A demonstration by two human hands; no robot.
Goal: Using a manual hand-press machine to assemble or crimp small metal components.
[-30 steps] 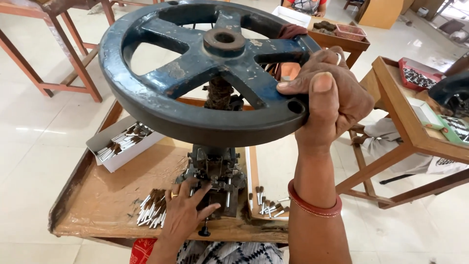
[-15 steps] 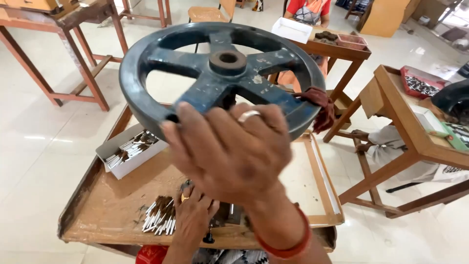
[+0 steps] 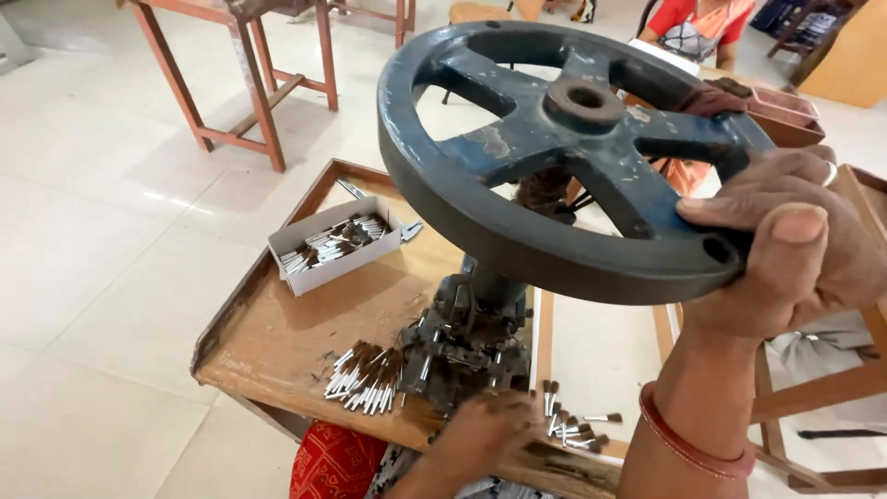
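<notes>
Left hand (image 3: 485,427) low at press base (image 3: 471,346), grip unclear; keep fingers out of die. Brush pieces (image 3: 365,377) piled beside on tabletop (image 3: 277,342). Right hand (image 3: 785,249) clasps handwheel (image 3: 554,157) rim above; turn smoothly. White box (image 3: 334,245) farther left.

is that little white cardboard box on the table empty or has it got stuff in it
Not empty. The open white box on the wooden table holds a heap of small brush-like pieces with metal ends, filling most of its bottom.

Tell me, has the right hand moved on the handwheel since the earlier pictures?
Yes. The right hand has gone from over the handwheel near its hub back to the right rim.
</notes>
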